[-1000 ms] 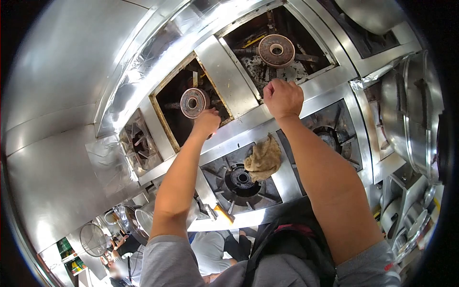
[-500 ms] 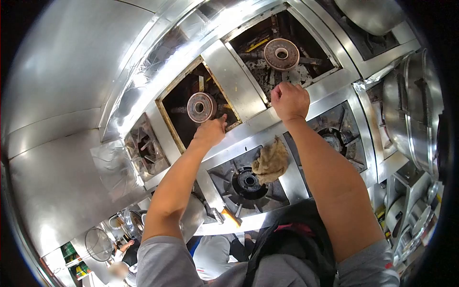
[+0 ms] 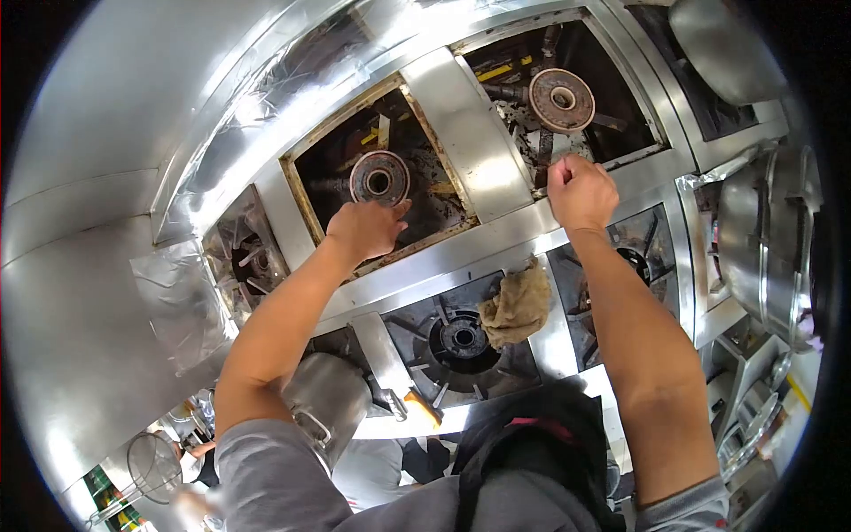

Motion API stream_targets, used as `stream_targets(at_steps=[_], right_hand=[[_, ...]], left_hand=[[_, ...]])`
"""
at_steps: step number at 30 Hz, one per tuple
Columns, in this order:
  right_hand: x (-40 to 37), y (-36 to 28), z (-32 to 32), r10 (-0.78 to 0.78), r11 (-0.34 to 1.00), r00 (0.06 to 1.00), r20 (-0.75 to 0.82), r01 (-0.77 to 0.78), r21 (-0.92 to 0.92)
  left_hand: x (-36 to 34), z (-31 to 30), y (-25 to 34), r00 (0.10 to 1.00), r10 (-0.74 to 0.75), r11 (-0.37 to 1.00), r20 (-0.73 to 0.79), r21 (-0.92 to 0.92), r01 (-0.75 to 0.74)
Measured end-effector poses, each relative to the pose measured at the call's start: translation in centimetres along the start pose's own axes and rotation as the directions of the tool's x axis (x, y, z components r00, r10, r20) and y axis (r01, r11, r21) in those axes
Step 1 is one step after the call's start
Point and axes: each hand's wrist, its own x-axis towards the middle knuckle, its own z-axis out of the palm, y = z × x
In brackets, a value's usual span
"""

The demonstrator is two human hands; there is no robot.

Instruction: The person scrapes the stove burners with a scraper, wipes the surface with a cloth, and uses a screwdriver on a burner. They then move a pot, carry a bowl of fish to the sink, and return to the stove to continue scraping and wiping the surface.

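Left hand: my left hand (image 3: 363,229) is over the near edge of the left well (image 3: 324,182), fingers loosely spread and holding nothing. I cannot tell whether it touches the steel.
Right hand: my right hand (image 3: 581,191) is curled into a fist at the near edge of the right well (image 3: 620,71). I cannot tell what, if anything, is inside the fist.
Hands together: well apart, with a steel strip of the surface (image 3: 470,133) between them.
Left burner: a round, rusty burner (image 3: 379,177) sits in the left well, just at 12 o'clock from my left fingertips.
Right burner: a second round burner (image 3: 561,99) sits in the right well, at 12 o'clock from my right fist and near it.
Cloth: a crumpled tan cloth (image 3: 516,306) lies on the surface at 7 o'clock from my right hand, under the forearm.
Front burner: a black gas ring (image 3: 461,337) lies just at 8 o'clock from the cloth.
Knife: a flat blade with an orange handle (image 3: 390,363) lies beside that ring, at its 9 o'clock.
Pot: a steel pot (image 3: 328,399) stands below my left forearm, at 6 o'clock from the left hand.
Big pots: large steel pots (image 3: 767,239) stand at 3 o'clock, at the right edge.
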Motion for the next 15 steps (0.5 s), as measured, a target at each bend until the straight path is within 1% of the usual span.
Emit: stream_targets(at_steps=[2, 4, 5, 6, 8, 9, 10, 11, 12, 14, 15], right_hand=[[-0.2, -0.1, 0.0, -0.018, 0.999, 1.0, -0.013, 0.017, -0.04], [-0.1, -0.4, -0.1, -0.036, 0.998, 0.997, -0.063, 0.032, -0.057], [-0.2, -0.4, -0.2, -0.009, 0.999, 0.999, -0.031, 0.007, -0.045], [-0.2, -0.5, -0.2, -0.018, 0.999, 1.0, -0.023, 0.017, -0.05], [-0.3, -0.4, 0.1, 0.004, 0.995, 1.0, -0.027, -0.007, -0.104], [-0.3, -0.1, 0.5, 0.015, 0.992, 1.0, -0.01, -0.016, -0.126], [-0.2, -0.1, 0.7, 0.004, 0.992, 1.0, 0.0, -0.004, -0.126], [-0.2, 0.0, 0.7, 0.03, 0.989, 1.0, 0.01, -0.028, -0.144], [-0.3, -0.2, 0.5, 0.058, 0.985, 0.998, 0.016, -0.054, -0.162], [-0.3, -0.4, 0.2, 0.063, 0.983, 0.997, 0.035, -0.056, -0.172], [-0.3, -0.4, 0.2, 0.061, 0.985, 0.998, 0.032, -0.055, -0.164]], left_hand=[[0.2, 0.3, -0.3, 0.998, 0.06, 0.998, -0.033, 0.0, -0.06], [0.5, 1.0, -0.4, 0.997, 0.062, 0.998, -0.053, -0.016, -0.063], [0.6, 1.4, -0.4, 0.995, 0.065, 0.998, -0.072, -0.023, -0.066], [0.7, 1.8, -0.6, 0.996, 0.063, 0.997, -0.07, -0.036, -0.065], [1.1, 2.5, -1.0, 0.99, 0.1, 0.992, -0.099, -0.061, -0.107], [1.4, 2.6, -1.0, 0.991, 0.094, 0.992, -0.097, -0.074, -0.101], [1.8, 2.5, -0.9, 0.987, 0.128, 0.989, -0.096, -0.06, -0.135], [2.1, 2.4, -0.6, 0.982, 0.166, 0.984, -0.092, -0.044, -0.171], [2.6, 2.1, 0.1, 0.982, 0.163, 0.984, -0.09, -0.052, -0.169], [3.4, 1.2, 1.2, 0.973, 0.224, 0.974, -0.057, 0.036, -0.222], [2.9, 1.1, 0.9, 0.964, 0.239, 0.971, -0.117, -0.003, -0.241]])
